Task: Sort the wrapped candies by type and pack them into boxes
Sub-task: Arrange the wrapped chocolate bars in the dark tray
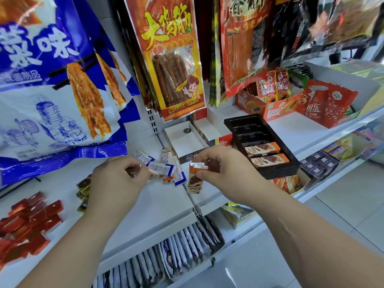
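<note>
My right hand (224, 173) pinches the top of an orange-and-brown wrapped candy (194, 180), which hangs upright above the white shelf (145, 204). My left hand (116, 179) grips a blue-and-white wrapped candy (161, 169) at the edge of a small pile of loose candies (172, 165). Right of my right hand stands a black tray (259, 125) with two orange-and-brown candies (264, 154) lying in its near slots. An open white box (182, 136) stands behind the pile.
Red wrapped candies (27, 221) and gold-black ones (84, 192) lie at the left. Large snack bags (52, 80) hang close above the shelf. Orange snack boxes (270, 100) stand at the back right. Packets (176, 246) fill the shelf below.
</note>
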Action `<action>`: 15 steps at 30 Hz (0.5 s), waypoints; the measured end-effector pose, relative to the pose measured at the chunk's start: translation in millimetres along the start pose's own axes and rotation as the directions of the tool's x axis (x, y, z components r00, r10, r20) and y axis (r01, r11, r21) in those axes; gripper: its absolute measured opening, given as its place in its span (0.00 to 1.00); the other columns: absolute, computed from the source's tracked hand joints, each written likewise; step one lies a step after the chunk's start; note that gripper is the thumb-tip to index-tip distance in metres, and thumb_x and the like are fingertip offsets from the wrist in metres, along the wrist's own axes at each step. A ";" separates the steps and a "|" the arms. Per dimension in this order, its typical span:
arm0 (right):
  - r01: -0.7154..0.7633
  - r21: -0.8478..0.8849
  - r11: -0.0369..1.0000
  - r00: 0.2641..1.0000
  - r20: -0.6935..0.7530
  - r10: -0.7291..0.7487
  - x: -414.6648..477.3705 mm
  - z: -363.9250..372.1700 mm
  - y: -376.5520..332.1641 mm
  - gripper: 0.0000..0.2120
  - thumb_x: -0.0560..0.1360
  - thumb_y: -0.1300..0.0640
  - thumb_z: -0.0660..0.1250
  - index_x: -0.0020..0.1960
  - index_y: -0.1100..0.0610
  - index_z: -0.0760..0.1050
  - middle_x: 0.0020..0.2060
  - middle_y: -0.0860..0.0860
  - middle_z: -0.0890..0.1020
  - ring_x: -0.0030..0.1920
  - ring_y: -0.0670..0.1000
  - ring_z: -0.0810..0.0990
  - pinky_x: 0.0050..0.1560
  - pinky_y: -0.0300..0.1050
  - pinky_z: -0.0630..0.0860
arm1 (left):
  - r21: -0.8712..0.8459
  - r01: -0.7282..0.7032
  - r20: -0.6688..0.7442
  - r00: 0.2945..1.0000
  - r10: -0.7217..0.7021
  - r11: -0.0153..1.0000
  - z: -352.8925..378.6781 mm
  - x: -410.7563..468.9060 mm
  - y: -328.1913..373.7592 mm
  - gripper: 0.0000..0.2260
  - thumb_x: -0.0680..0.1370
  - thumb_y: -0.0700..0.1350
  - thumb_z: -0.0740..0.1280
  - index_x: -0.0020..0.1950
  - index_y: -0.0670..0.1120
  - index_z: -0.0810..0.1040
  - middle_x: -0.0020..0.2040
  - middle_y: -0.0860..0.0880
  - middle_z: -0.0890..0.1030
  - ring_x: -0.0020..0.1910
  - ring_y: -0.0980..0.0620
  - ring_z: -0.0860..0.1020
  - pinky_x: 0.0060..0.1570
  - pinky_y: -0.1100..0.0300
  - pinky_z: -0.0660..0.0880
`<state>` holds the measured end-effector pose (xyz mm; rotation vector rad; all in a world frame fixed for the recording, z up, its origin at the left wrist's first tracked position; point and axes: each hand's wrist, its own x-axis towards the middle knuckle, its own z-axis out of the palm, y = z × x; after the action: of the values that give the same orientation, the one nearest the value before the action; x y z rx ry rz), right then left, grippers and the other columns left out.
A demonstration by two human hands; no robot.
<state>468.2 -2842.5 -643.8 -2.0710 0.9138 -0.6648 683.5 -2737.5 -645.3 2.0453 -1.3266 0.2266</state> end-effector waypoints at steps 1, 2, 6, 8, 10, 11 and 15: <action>0.004 0.000 1.000 1.000 0.009 -0.004 -1.6 0.1 -1.4 0.10 0.73 0.57 0.74 0.53 0.48 0.80 0.46 0.44 0.79 0.43 0.39 0.77 0.42 0.28 0.71 | -0.035 0.061 0.022 0.998 -0.060 0.998 -2.4 1.1 2.5 0.04 0.72 0.41 0.73 0.38 0.48 0.83 0.33 0.55 0.80 0.33 0.57 0.76 0.34 0.66 0.68; 0.009 -0.001 1.000 1.000 0.023 -0.009 -3.0 -0.1 -2.3 0.10 0.73 0.57 0.74 0.53 0.47 0.80 0.47 0.44 0.78 0.43 0.40 0.77 0.42 0.28 0.71 | -0.082 0.137 0.072 0.989 -0.131 0.987 -5.4 2.2 7.1 0.04 0.74 0.43 0.72 0.39 0.50 0.84 0.35 0.56 0.81 0.35 0.59 0.77 0.34 0.65 0.69; 0.059 0.039 0.997 0.992 0.105 -0.063 -9.5 -1.3 -6.4 0.10 0.73 0.57 0.74 0.52 0.46 0.80 0.49 0.43 0.77 0.41 0.41 0.77 0.42 0.33 0.73 | -0.262 0.246 0.354 0.924 -0.145 0.933 -11.2 1.2 29.9 0.07 0.76 0.46 0.70 0.38 0.51 0.84 0.32 0.56 0.81 0.32 0.60 0.76 0.33 0.61 0.70; 0.069 0.048 0.996 0.988 0.137 -0.075 -12.8 -2.8 -6.1 0.10 0.73 0.57 0.75 0.52 0.48 0.81 0.46 0.41 0.78 0.39 0.42 0.77 0.43 0.36 0.76 | -0.306 0.241 0.412 0.906 -0.100 0.921 -10.3 -1.5 44.5 0.08 0.76 0.47 0.70 0.38 0.49 0.84 0.31 0.55 0.81 0.29 0.61 0.74 0.32 0.66 0.70; 0.041 0.049 0.998 0.987 0.151 -0.048 -15.7 -5.4 -3.9 0.10 0.73 0.57 0.74 0.54 0.49 0.82 0.37 0.37 0.79 0.37 0.39 0.76 0.40 0.32 0.74 | -0.356 0.242 0.450 0.891 -0.061 0.902 -4.4 -3.3 56.3 0.08 0.76 0.46 0.70 0.38 0.48 0.84 0.32 0.52 0.81 0.29 0.60 0.73 0.33 0.64 0.71; 0.041 0.053 0.998 0.988 0.144 -0.048 -17.0 -7.0 -1.8 0.10 0.73 0.57 0.75 0.54 0.49 0.82 0.35 0.34 0.79 0.37 0.38 0.77 0.40 0.31 0.74 | -0.389 0.257 0.464 0.884 -0.053 0.885 -0.6 -3.3 61.1 0.08 0.76 0.46 0.71 0.39 0.47 0.84 0.33 0.49 0.82 0.29 0.60 0.74 0.34 0.62 0.72; 0.037 0.093 0.995 0.996 0.072 -0.044 -16.4 -15.0 7.7 0.10 0.73 0.55 0.75 0.53 0.50 0.82 0.43 0.44 0.84 0.45 0.42 0.81 0.48 0.41 0.79 | -0.517 0.405 0.497 0.859 -0.121 0.754 13.1 1.0 76.5 0.09 0.76 0.47 0.71 0.39 0.45 0.84 0.33 0.45 0.82 0.31 0.55 0.77 0.31 0.65 0.74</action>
<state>444.8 -2839.6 -643.8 -2.0233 0.7867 -0.6350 615.5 -2765.4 -620.7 1.7213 -1.1165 -0.7574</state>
